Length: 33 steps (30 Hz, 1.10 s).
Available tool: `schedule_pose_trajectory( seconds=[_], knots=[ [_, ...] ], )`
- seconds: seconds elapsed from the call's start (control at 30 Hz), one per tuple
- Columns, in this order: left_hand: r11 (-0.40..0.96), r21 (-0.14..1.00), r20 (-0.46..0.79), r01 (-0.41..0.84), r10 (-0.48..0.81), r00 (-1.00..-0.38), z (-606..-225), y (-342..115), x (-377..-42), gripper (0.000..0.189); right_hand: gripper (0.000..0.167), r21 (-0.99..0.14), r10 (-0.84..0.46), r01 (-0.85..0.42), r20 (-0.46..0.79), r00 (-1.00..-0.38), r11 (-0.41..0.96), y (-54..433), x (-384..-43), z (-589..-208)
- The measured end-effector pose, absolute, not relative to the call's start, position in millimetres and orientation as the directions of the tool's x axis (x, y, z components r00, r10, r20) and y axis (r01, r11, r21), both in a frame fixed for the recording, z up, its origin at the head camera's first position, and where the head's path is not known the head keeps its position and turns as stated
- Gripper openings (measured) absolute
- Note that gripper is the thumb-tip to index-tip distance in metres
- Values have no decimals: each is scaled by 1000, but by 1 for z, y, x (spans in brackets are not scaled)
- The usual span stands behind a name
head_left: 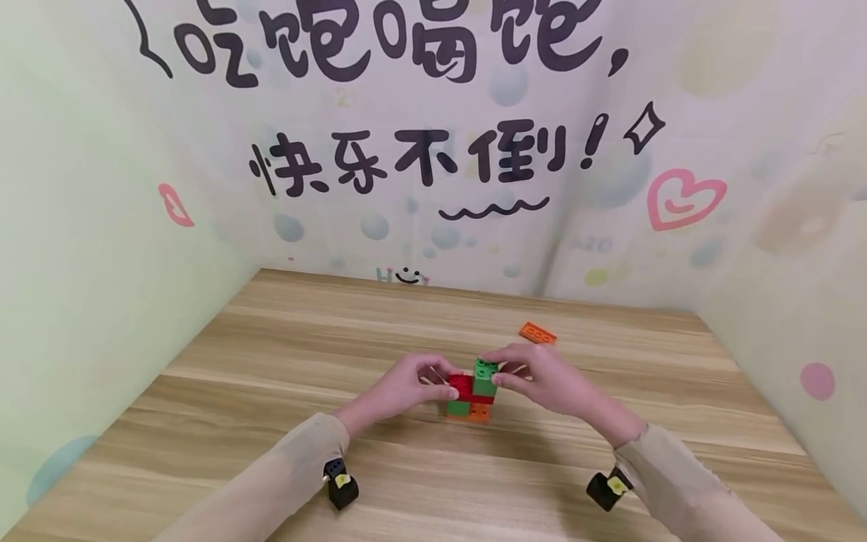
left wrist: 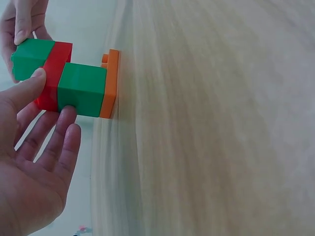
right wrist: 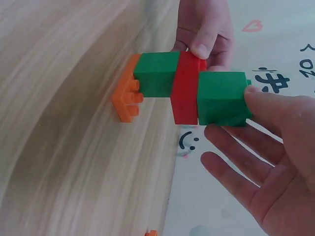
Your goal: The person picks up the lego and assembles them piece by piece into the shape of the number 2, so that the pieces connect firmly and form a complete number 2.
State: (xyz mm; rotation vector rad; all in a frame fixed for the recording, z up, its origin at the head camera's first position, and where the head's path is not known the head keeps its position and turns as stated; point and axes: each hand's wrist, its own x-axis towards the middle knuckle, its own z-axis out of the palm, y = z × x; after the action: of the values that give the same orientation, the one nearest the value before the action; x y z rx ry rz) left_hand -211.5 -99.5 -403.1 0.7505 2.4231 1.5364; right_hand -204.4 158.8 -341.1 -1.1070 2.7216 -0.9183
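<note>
A small stack of toy building blocks stands on the table. At its base is an orange plate (right wrist: 129,91) with studs, and a lower green block (left wrist: 82,90) sits on one end of it. A red block (right wrist: 186,88) lies across that green block and overhangs the plate's other end. On the red block's right end is an upper green block (head_left: 485,381). My left hand (head_left: 405,384) grips the red block from the left, thumb on its near side. My right hand (head_left: 550,378) holds the upper green block between thumb and fingers.
A loose orange plate (head_left: 538,333) lies on the table behind my right hand. The wood-grain table (head_left: 271,361) meets a printed backdrop (head_left: 420,248) at the rear, with pale walls on both sides. Each sleeve carries a small black device.
</note>
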Motion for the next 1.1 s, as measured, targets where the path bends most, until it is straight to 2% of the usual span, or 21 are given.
schedule_pose_trajectory(
  seconds=[0.17, 0.37, 0.6, 1.1],
  knots=[
    [347, 885, 111, 311, 490, -864, -401, -101, -211, 21, 35, -537, -643, -640, 217, -735, 550, 163, -220, -335],
    [339, 887, 120, 313, 486, -866, -403, -101, -212, 22, 38, -468, -563, -631, 297, -772, 618, 177, -243, -327],
    [352, 886, 110, 303, 475, -873, -404, -99, -210, 22, 41, -389, -538, -645, 356, -764, 658, 190, -267, -328],
    [354, 887, 103, 298, 476, -873, -403, -99, -209, 22, 51, -392, -502, -582, 295, -813, 712, 206, -311, -347]
  ],
)
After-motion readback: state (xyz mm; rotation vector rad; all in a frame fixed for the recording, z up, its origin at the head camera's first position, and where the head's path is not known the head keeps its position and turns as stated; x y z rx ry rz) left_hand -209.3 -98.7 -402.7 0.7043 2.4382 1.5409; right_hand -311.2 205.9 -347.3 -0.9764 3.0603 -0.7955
